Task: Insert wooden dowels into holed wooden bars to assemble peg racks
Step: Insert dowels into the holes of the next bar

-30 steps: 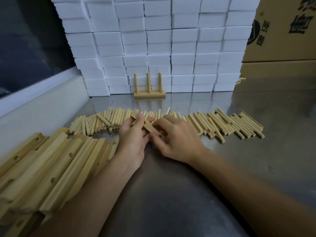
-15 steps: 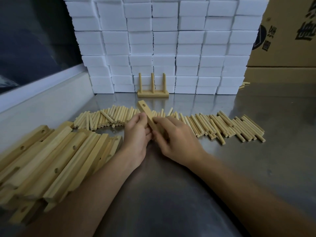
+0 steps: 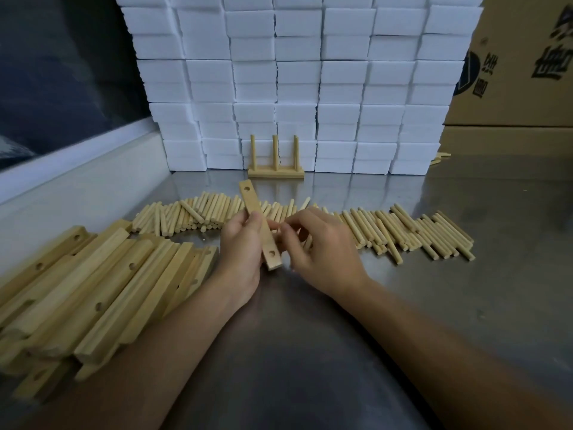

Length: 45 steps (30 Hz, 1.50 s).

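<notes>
Nearest to us we see the grey metal surface (image 3: 310, 367) and our two bare forearms reaching forward over it. At the left lies a pile of pale wooden bars with round holes (image 3: 93, 290), some on top of others. Our left hand (image 3: 245, 246) has its fingers curled around one light wooden bar with a hole near each end (image 3: 259, 225); this bar is lifted and tilted, its far end pointing away from us. Our right hand (image 3: 319, 243) is just beside the bar, its fingers bent together at the tips; we cannot tell if they pinch a dowel. Behind the hands a long row of short pale wooden dowels (image 3: 403, 231) lies across the surface. Farther back stands a finished wooden rack with three upright pegs (image 3: 275, 169), against a wall of stacked white foam blocks (image 3: 297, 72). Brown cardboard boxes (image 3: 511, 88) stand at the far right.
</notes>
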Available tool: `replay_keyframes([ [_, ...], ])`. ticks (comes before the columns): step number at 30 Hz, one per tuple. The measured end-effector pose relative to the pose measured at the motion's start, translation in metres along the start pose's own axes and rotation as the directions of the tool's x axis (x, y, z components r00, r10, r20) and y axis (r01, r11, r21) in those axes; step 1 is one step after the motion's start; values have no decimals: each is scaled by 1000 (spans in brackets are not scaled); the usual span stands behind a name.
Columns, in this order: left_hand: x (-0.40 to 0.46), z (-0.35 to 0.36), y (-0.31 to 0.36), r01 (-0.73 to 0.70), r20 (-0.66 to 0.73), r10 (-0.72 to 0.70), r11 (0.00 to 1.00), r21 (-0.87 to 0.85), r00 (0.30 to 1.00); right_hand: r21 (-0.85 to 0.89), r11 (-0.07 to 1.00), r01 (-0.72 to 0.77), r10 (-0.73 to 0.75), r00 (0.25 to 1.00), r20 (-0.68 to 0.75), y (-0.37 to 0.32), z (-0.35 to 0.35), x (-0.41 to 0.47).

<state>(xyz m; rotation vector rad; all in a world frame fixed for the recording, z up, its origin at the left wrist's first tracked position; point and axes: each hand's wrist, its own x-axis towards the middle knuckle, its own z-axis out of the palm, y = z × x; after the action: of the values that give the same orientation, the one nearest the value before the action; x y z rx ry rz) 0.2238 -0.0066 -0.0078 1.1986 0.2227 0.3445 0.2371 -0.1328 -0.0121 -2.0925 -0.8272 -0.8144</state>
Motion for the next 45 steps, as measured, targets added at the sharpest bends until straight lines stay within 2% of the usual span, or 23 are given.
replay_keyframes([
  [4,4,-3,-4,-80,-99,91,991,110,991,-4,986,-169,167,978,-123,10,0,2],
  [7,4,-5,-7,-107,-136,126,985,137,983,-107,961,-253,242,964,-105,13,0,3],
  [13,4,-5,-8,-125,-176,149,982,140,973,-323,935,-147,190,976,105,8,6,-1],
  [16,6,-5,-8,-101,-164,116,990,96,980,-289,955,-61,123,972,201,5,5,-2],
  [19,7,-5,-7,-87,-153,94,995,52,984,-293,956,17,89,934,345,3,6,-3],
  [26,7,-5,-6,-83,-138,82,997,0,987,-140,990,8,60,878,474,5,2,3],
  [32,6,-7,-4,-105,-195,86,991,-89,977,-186,975,119,6,828,561,6,-1,4],
  [35,7,-9,-4,-104,-247,67,985,-140,967,-196,964,178,-46,843,537,6,-1,1],
  [39,9,-10,-2,-113,-311,45,972,-205,950,-226,944,242,-133,903,409,3,1,-2],
  [42,8,-10,-3,-133,-312,78,978,-159,947,-225,957,181,-122,959,254,0,2,-1],
  [45,6,-10,-5,-148,-243,116,982,-116,963,-159,983,95,-75,989,131,0,1,0],
])
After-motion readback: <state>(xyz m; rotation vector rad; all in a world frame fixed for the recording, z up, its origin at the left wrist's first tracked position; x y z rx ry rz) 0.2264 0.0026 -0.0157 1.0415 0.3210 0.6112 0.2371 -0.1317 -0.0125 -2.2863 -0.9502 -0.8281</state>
